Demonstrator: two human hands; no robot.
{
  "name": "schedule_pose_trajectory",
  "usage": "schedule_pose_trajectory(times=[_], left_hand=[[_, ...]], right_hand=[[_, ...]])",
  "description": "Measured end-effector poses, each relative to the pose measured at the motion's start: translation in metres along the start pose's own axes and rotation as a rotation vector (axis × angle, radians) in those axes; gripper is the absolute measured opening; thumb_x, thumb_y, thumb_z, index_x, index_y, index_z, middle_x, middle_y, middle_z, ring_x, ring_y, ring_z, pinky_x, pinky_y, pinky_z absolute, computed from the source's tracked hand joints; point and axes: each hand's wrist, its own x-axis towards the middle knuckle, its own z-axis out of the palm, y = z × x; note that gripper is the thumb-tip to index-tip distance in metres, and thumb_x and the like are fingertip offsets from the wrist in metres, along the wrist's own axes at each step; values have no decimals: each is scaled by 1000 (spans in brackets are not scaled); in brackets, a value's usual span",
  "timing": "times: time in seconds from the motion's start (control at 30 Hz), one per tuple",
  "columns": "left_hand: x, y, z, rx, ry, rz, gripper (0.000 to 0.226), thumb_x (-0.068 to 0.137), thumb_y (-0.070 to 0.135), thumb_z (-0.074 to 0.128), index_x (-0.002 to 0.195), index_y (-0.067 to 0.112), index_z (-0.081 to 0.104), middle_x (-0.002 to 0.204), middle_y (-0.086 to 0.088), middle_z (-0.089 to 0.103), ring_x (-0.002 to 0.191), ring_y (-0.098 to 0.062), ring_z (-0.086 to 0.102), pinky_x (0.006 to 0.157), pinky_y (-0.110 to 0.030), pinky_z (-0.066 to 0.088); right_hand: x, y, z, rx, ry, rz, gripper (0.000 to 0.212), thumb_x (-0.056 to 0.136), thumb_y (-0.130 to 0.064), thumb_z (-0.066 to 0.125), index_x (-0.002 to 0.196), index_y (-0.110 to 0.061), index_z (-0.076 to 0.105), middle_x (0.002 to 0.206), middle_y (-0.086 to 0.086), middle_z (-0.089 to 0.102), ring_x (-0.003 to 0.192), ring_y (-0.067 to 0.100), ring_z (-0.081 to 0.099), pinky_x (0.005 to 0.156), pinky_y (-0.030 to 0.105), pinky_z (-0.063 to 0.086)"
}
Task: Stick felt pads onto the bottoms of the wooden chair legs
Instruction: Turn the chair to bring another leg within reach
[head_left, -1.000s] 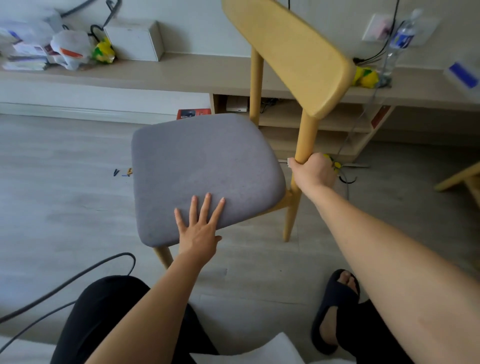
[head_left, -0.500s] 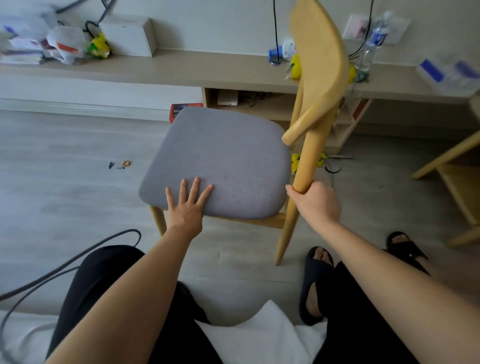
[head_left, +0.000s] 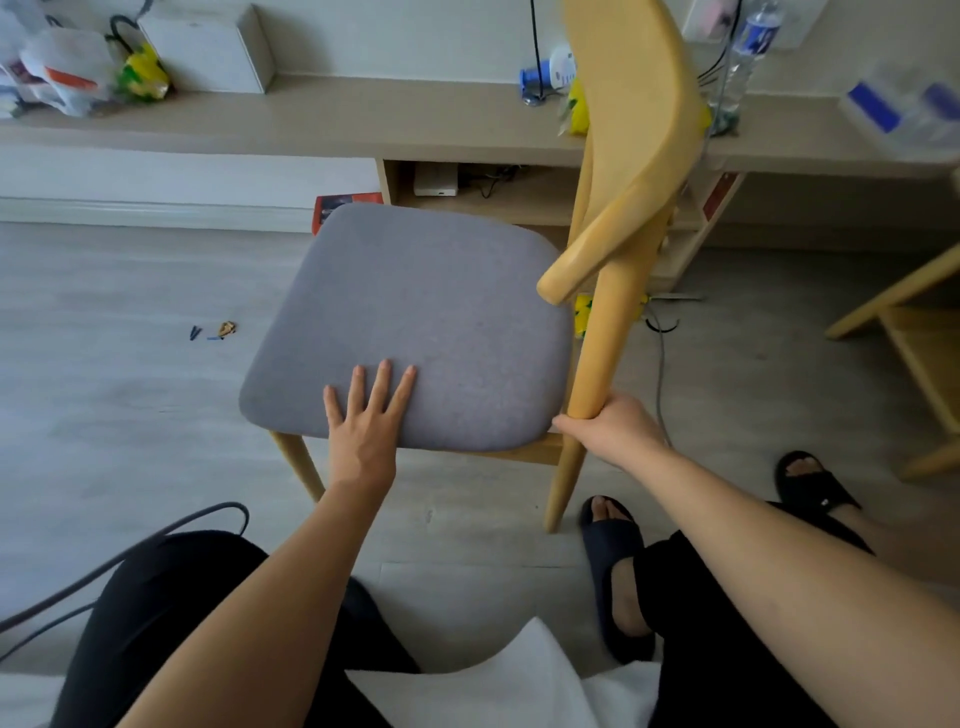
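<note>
Under the flat left hand (head_left: 363, 441) lies the seat (head_left: 415, 312), the right hand (head_left: 615, 434) gripping the back post (head_left: 605, 338) beside it, so uneven a hold could let the chair (head_left: 639, 130) twist.

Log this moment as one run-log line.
left hand: flat on grey seat | right hand: grips chair back post | felt pads: none in view
</note>
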Motion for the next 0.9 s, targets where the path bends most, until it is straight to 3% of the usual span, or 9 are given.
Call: schedule_pose_trajectory(times=[0.17,0.3,0.37,0.43,0.57,0.63,0.73,0.9], left_hand=[[3,-4,-23,-2,-68,21,97,90,-5,50,163,30,-3,170,-6,8,155,-38,7,121,-65,8],[3,-11,-59,9,-65,19,93,92,-1,52,163,29,0,169,-6,11,154,-37,9,121,-66,9],[9,-11,-77,21,-75,15,90,92,1,53,163,29,4,167,-7,15,153,-36,13,120,-65,13],[13,-11,-97,32,-99,6,90,91,2,56,162,29,8,165,-7,20,150,-35,19,119,-64,19],[28,-9,-126,35,-163,6,87,91,5,59,161,31,14,161,-4,30,143,-32,34,115,-63,29],[39,-10,-135,36,-181,9,86,93,5,59,161,33,14,159,-4,33,142,-32,37,115,-64,29],[59,-14,-143,34,-167,-24,83,95,8,59,160,37,17,158,-1,38,141,-30,40,118,-62,27],[92,-3,-144,41,-49,-154,76,95,18,64,157,39,24,154,-4,43,142,-31,37,122,-61,16]], right_hand=[[-12,-13,0,57,136,38,28,76,-54,75,86,-34,59,78,-13,61,68,14,58,56,28,41],[-25,-29,-8,102,356,-124,28,84,-57,71,89,-36,54,76,-16,56,74,18,59,54,25,35],[-22,-36,-21,149,425,-192,34,84,-59,71,98,-33,56,82,-13,60,77,19,60,59,29,43],[-23,-37,-30,210,410,-226,47,83,-60,72,115,-28,57,84,-11,60,84,22,65,69,40,54],[-28,-29,-24,147,213,-185,79,81,-46,77,146,-22,39,93,-7,61,93,27,67,80,47,57],[-27,-23,-18,91,133,-154,74,82,-41,75,144,-23,39,101,-3,63,97,27,66,83,47,57],[-20,-20,-14,54,83,-71,50,85,-44,71,126,-22,53,103,-2,64,97,26,65,85,46,57],[4,-28,-10,-39,84,-45,58,88,-45,67,135,-20,42,102,-2,59,99,29,66,76,40,54]])
